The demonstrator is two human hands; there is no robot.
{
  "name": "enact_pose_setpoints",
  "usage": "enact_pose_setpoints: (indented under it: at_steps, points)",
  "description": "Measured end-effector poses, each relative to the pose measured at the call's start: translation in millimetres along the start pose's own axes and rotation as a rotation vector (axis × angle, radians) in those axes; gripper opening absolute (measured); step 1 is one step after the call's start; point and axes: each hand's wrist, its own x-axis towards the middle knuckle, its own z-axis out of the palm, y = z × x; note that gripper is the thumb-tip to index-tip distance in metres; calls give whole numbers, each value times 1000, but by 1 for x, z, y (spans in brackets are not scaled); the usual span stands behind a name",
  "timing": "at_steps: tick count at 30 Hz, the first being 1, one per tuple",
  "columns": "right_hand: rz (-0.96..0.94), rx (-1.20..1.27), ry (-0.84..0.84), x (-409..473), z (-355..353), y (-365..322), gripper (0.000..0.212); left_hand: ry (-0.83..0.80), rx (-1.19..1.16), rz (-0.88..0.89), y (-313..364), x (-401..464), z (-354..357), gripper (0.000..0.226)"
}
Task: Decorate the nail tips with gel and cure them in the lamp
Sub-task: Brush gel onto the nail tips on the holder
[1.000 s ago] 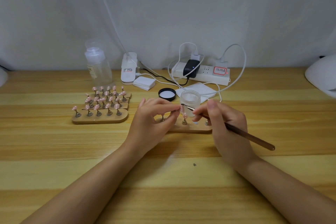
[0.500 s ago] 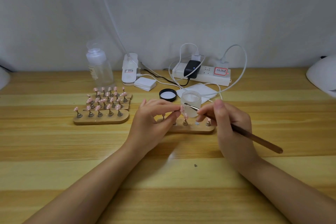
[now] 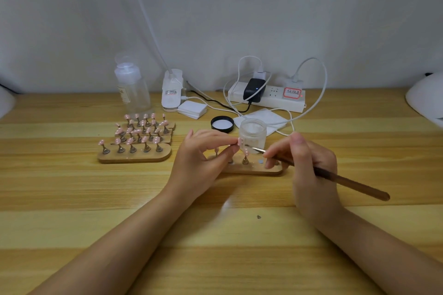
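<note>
Pink and small, a nail tip sat pinched between the thumb and fingertips of the left hand, held just above a wooden holder strip that lay on the bench. The left hand's grip was narrow, its fingers curled toward that one tip, with the forearm running down to the lower left. The right hand held a slim brown brush like a pen, thumb raised on top and fingers curled under, the handle slanting out to the right and the fine metal end reaching almost to the held tip. Whether the brush touched the tip could not be told. More pink tips on little pegs stood on the strip beneath the hands, partly hidden by the fingers.

Just behind the strip stood an open frosted gel jar, and its black lid lay upturned to the left of it. Farther left, several other wooden strips carried rows of pink tips on pegs. Behind those were a clear pump bottle, a small white device and a stack of white pads. A white power strip with plugs and looping cables lay against the wall. At the right edge, part of a white domed lamp showed.
</note>
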Motion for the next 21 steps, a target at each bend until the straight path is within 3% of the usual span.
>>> enact_pose_setpoints:
  at_steps: [6,15,21]
  points:
    - [25,-100,-52,1,2,0,39,-3,-5,-11,1,0,0,20]
    - [5,30,-44,-2,1,1,46,-10,-17,-34,4,0,-1,17]
    - [23,-33,-31,0,2,2,41,-9,-5,-29,4,0,-1,23]
